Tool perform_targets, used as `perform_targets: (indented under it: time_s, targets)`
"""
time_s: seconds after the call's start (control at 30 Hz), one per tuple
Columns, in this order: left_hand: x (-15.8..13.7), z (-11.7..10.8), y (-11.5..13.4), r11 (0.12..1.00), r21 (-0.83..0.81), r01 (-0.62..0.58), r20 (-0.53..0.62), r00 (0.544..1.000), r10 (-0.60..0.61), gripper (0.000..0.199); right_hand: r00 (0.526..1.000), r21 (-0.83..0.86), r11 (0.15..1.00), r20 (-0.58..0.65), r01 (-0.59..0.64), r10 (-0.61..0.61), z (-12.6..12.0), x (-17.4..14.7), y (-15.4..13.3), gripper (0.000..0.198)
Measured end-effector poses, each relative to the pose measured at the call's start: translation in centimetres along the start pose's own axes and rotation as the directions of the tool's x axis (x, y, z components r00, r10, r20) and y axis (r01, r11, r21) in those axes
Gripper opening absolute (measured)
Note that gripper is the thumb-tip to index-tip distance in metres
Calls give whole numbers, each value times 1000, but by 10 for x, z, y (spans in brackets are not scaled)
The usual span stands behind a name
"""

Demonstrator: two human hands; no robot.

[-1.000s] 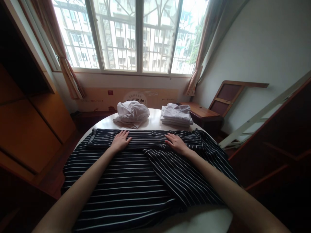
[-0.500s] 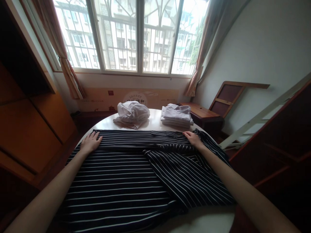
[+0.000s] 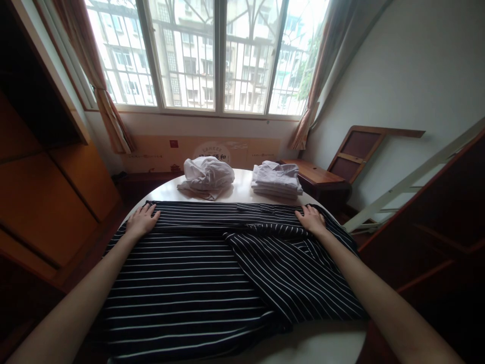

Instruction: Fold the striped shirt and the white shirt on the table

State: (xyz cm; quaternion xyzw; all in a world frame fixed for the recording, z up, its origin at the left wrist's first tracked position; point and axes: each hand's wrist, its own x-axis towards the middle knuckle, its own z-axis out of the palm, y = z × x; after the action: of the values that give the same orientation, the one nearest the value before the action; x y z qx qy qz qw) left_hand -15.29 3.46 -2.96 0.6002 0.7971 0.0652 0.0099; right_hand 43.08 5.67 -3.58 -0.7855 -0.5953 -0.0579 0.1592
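Observation:
A black garment with thin white stripes point(image 3: 182, 273) is spread over a round white table point(image 3: 166, 190); its exact kind I cannot tell. One part of it lies folded slantwise across the right half. My left hand point(image 3: 143, 220) rests flat on the cloth's far left corner, fingers apart. At the far right corner, my right hand point(image 3: 311, 220) also lies on the fabric with its fingers spread. Neither hand grips the cloth.
Behind the garment sit a crumpled white cloth point(image 3: 208, 176) and a stack of folded white clothes point(image 3: 276, 179). A wooden chair point(image 3: 352, 151) stands at the right by the wall. Orange cabinets point(image 3: 49, 202) line the left, and a barred window point(image 3: 212, 60) is ahead.
My right hand has gone from closed fingers at the garment's edge to spread fingers lying flat, slightly further right. My left hand has stayed in place.

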Motion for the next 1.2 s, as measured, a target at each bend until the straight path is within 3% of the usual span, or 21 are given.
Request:
perform_targets:
  time_s: [0.1,0.3,0.43,1.2]
  targets:
    - [0,0,0,1000,2,3,2,1000,-3,64,998,57,998,-61,21,-17,1,1,4,47]
    - [1,1,0,1000,8,-11,-21,1000,11,63,946,205,948,-264,243,-186,-9,-5,12,21]
    - [-1,-1,2,1000,13,1,-22,1000,0,62,929,194,938,-295,287,-223,-15,-11,8,17]
    - [-4,-5,4,1000,-5,1,5,1000,-1,64,980,180,982,-197,61,-25,-25,-23,0,16]
